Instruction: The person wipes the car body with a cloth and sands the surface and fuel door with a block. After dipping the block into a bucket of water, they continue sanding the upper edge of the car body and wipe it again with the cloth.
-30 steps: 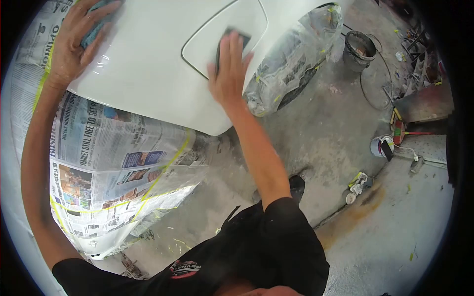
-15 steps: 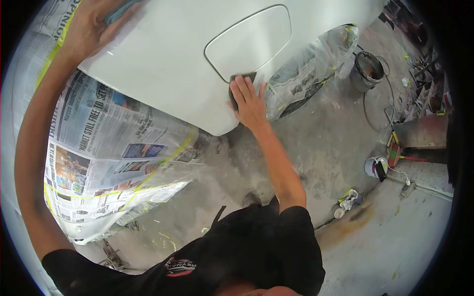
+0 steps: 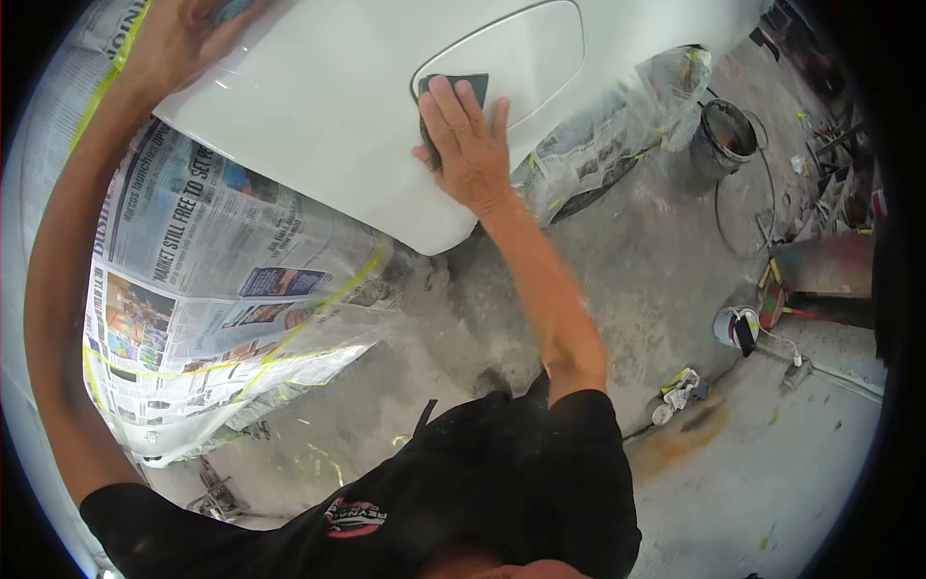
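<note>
A glossy white car panel (image 3: 318,125) fills the upper middle, with the outline of a fuel flap (image 3: 540,58) in it. My right hand (image 3: 468,145) lies flat on the panel over a dark sheet of sandpaper (image 3: 475,87), fingers extended, pressing it across the flap's lower left corner. The thumb side holds the sheet's edge. At the top left my left hand (image 3: 183,48) rests by the panel's edge, its fingers curled around a blue piece (image 3: 230,10), cloth or sponge. The frame's top cuts part of that off.
Taped newspaper (image 3: 222,261) masks the car at left. More newspaper under plastic (image 3: 608,125) covers the wheel area. A dark bucket (image 3: 723,140) stands on the concrete floor at right, near a hose. A white paint can (image 3: 738,328) and crumpled litter (image 3: 680,391) lie by the wall.
My right hand and the sandpaper have slid up and left over the panel, from below the flap onto its lower left corner. My left hand stays at the panel's edge.
</note>
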{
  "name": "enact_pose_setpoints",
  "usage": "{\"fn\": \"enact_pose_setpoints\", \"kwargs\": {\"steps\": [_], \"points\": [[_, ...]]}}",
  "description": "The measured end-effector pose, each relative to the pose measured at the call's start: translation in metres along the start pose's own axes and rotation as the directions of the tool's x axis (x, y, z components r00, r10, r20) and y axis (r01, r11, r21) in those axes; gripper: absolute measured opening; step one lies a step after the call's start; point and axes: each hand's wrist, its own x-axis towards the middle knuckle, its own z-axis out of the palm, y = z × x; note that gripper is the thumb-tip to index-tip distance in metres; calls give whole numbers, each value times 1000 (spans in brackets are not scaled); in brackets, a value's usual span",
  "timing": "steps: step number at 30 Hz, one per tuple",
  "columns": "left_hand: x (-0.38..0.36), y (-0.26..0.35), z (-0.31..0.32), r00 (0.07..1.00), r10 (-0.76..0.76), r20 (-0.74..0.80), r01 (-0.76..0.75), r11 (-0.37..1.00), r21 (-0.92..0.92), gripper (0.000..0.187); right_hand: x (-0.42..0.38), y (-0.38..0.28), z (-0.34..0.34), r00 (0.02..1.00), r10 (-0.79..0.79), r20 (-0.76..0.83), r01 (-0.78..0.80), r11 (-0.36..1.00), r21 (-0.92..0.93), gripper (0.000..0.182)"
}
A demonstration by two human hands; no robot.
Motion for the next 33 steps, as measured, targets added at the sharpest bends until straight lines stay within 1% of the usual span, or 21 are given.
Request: {"fn": "enact_pose_setpoints", "kwargs": {"steps": [1, 3, 4, 7, 8, 10, 13, 14, 17, 19, 21, 22, 24, 25, 26, 28, 30, 31, 33], "points": [[0, -2, 1, 1000, 11, -6, -11, 1000, 4, 31, -8, -1, -4, 998, 25, 65, -25, 1000, 9, 72], [-3, -5, 1, 1000, -1, -15, 0, 999, -54, 30, -41, -9, -8, 980, 63, 190, -70, 997, 32, 74], [-6, -6, 0, 1000, -11, -16, 9, 997, -81, 29, -68, -9, -2, 966, 114, 233, -142, 984, 107, 75], [-5, -2, 3, 998, -32, -53, 30, 999, -40, 26, -77, -22, 1, 959, 231, 165, -243, 968, 58, 75], [-3, -2, 2, 999, -30, -38, 29, 999, -29, 25, -72, -21, 7, 947, 307, 90, -314, 946, 80, 75], [-3, 0, -3, 999, -37, 9, 37, 999, -3, 24, -32, -28, 10, 890, 453, -47, -442, 884, 155, 75], [0, 5, -4, 997, -67, 22, 67, 997, 27, 24, -49, -50, 18, 877, 480, 24, -478, 865, 152, 76], [2, 5, -6, 998, -64, 25, 63, 998, 22, 24, -70, -53, 20, 901, 421, 107, -432, 894, 116, 76], [1, 9, -6, 996, -76, 48, 75, 997, 23, 24, -68, -19, 21, 958, 286, 26, -284, 957, -55, 78], [3, 11, -10, 993, -94, 78, 90, 994, 56, 24, -34, -2, 16, 905, 419, -78, -419, 908, 15, 79], [3, 17, -8, 988, -139, 70, 138, 990, 27, 24, -10, -5, 20, 823, 528, -209, -512, 849, 130, 80], [4, 17, -6, 986, -157, 61, 156, 988, 14, 23, -19, -17, 25, 820, 541, -186, -508, 838, 199, 79], [6, 14, -6, 998, -67, 18, 67, 998, 18, 23, -63, -36, 28, 905, 422, -56, -413, 902, 122, 75], [5, 11, -7, 1000, -26, -3, 26, 999, 24, 23, -68, -39, 24, 934, 356, 16, -356, 930, 90, 73], [4, 8, -7, 1000, -26, 2, 26, 999, 37, 23, -67, -27, 24, 954, 301, -13, -301, 953, 27, 69], [3, 4, -4, 1000, -17, 17, 16, 999, 51, 23, -22, -3, 8, 934, 343, -101, -345, 939, -2, 71], [10, 17, -15, 995, -48, 87, 47, 999, 13, 23, 17, 13, 3, 899, 383, -211, -390, 921, 8, 73], [13, 21, -20, 990, -61, 123, 62, 998, -4, 24, 13, 2, 9, 892, 408, -195, -406, 912, 52, 73], [8, 15, -11, 996, -65, 61, 62, 997, 36, 24, -5, -23, 19, 879, 443, -176, -426, 896, 126, 72]]}}
